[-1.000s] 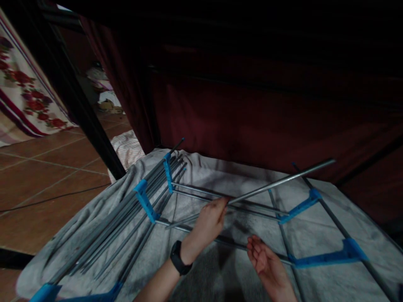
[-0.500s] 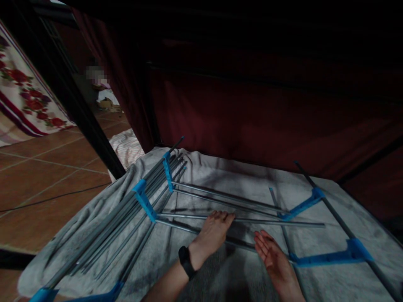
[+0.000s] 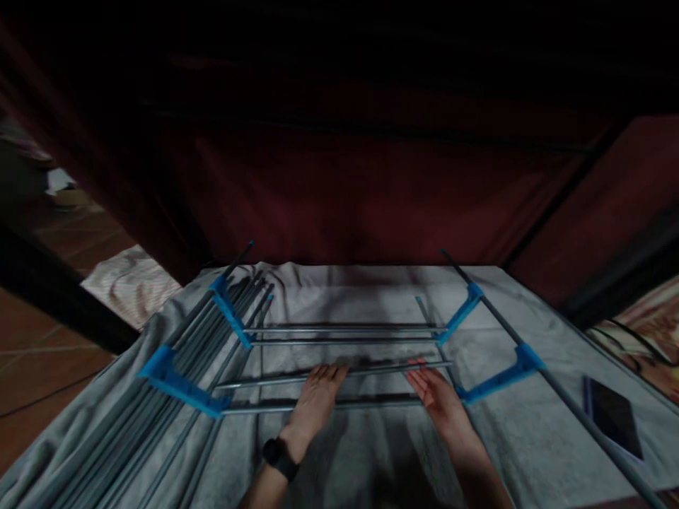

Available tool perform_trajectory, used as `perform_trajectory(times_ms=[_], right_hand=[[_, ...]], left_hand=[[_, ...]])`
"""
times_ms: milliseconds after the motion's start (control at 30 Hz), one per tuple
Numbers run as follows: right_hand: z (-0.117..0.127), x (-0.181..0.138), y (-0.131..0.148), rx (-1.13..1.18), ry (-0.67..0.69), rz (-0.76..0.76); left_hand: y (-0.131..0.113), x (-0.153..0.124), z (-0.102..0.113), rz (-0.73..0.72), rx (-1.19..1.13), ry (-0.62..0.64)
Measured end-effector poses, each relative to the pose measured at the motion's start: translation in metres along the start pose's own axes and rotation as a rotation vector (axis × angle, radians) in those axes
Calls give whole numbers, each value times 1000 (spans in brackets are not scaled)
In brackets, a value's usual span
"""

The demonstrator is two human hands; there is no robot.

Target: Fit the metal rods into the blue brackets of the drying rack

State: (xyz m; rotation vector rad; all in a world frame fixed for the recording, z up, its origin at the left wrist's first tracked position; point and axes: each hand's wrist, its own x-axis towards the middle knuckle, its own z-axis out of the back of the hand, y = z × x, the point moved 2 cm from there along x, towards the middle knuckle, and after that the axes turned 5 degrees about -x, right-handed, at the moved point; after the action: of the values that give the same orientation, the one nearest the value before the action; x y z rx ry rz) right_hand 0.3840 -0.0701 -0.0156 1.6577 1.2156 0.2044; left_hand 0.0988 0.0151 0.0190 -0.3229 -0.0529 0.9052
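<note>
My left hand (image 3: 317, 397) lies palm down with its fingers stretched onto a loose grey metal rod (image 3: 371, 370) that rests across the grey cloth (image 3: 350, 452). My right hand (image 3: 438, 396) is open, fingertips touching the same rod near its right end. Two more rods (image 3: 344, 334) run between blue plastic connectors (image 3: 229, 318) on the left and blue connectors (image 3: 460, 311) on the right. Another rod (image 3: 318, 406) passes under my hands. A black watch (image 3: 276, 456) is on my left wrist.
A bundle of several grey rods (image 3: 175, 417) lies along the left of the cloth. A long rod with blue connectors (image 3: 509, 371) runs down the right. A dark phone (image 3: 610, 417) lies at the right edge. Dark red fabric (image 3: 344, 184) rises behind. Tiled floor (image 3: 32, 367) shows at left.
The view has swung right. The rod my left hand held raised a second ago now lies flat across the cloth, and both hands rest on it. My right hand turned palm down.
</note>
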Motion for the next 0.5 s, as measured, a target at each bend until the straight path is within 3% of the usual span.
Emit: perform_trajectory(times_ms=[267, 500], right_hand=[[-3, 25, -2, 140, -123, 68], [5, 39, 10, 237, -236, 102]], left_hand=[[49, 13, -10, 41, 125, -46], [119, 10, -19, 56, 121, -259]])
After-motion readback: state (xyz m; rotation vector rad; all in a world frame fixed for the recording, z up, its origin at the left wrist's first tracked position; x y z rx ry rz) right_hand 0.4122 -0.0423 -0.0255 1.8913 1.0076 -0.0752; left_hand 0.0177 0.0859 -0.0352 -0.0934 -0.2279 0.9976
